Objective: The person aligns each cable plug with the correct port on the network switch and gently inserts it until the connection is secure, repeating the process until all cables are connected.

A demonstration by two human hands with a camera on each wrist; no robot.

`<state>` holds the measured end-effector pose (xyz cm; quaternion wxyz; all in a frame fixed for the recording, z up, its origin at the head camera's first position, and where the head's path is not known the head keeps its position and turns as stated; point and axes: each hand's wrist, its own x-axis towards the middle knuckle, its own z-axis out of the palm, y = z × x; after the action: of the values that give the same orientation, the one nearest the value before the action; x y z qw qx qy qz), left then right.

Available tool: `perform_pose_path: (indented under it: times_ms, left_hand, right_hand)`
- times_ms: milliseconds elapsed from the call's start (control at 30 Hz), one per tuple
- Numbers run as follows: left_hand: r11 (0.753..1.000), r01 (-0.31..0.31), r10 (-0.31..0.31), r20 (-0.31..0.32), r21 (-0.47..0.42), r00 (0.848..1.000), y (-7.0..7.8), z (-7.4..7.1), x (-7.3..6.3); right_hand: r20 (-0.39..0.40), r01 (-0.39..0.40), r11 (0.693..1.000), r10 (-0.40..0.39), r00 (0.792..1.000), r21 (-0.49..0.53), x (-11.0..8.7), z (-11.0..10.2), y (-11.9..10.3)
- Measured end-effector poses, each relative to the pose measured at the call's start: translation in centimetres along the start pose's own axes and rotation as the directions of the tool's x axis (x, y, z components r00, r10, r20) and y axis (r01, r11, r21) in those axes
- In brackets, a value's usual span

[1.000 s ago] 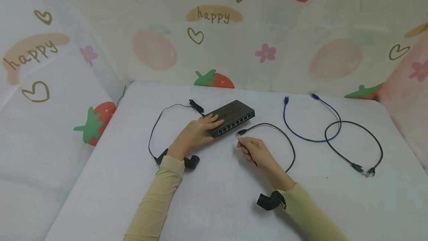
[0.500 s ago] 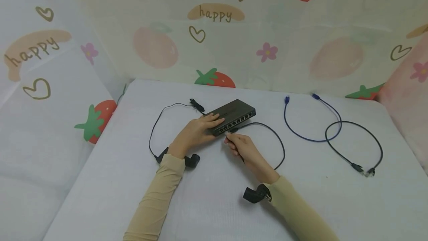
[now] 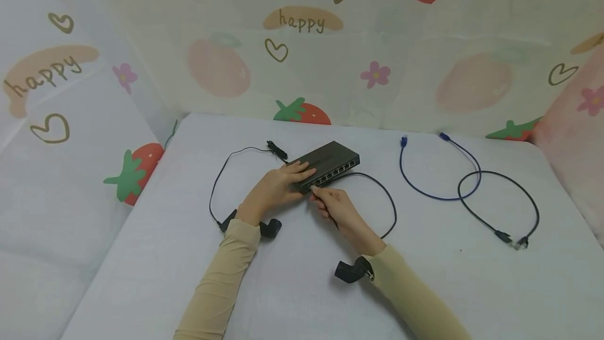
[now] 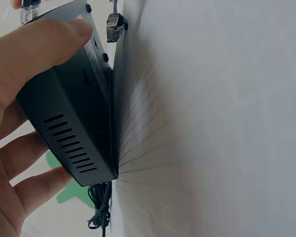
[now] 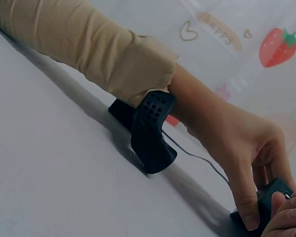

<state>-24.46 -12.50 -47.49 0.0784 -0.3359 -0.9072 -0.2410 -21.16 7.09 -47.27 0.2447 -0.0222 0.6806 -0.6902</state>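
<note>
A black network switch [image 3: 327, 155] with a row of ports along its front lies tilted on the table, front edge raised. My left hand [image 3: 273, 188] grips its left end, fingers on top and thumb [image 4: 64, 42] against the underside. My right hand [image 3: 342, 213] pinches one end of a black Ethernet cable [image 3: 392, 201] at the leftmost ports. A clear plug [image 4: 30, 11] shows at the switch's edge in the left wrist view; how deep it sits, I cannot tell. The cable's other plug [image 4: 115, 27] is close by, near the switch's underside.
A thin black power cord [image 3: 214, 188] with a tied bundle [image 3: 277, 150] runs behind the switch. On the right, a blue Ethernet cable [image 3: 431, 198] overlaps another black Ethernet cable [image 3: 533, 198]. A printed cloth backdrop [image 3: 330, 41] rises behind the white table [image 3: 283, 298].
My right hand has moved left with the cable end, from beside the switch to its leftmost ports. The cable loop followed. My left hand has stayed on the switch.
</note>
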Motion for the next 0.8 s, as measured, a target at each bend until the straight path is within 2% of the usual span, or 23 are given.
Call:
perform_pose_path:
  times_ms: [133,400,800]
  left_hand:
    - [1.000,-0.008,0.008,0.005,0.011,1.000,-0.03,0.09,0.03]
    - [0.999,-0.023,0.022,0.009,0.040,1.000,-0.03,0.09,0.06]
    - [0.996,-0.048,0.049,-0.013,0.069,0.999,0.33,0.22,0.17]
  right_hand:
    - [-0.006,0.000,1.000,0.000,1.000,-0.008,0.13,0.01,0.03]
    - [-0.067,0.009,1.000,-0.010,0.998,-0.022,0.03,0.53,-0.13]
    - [-0.116,0.022,0.999,-0.026,0.993,-0.040,0.18,0.85,0.00]
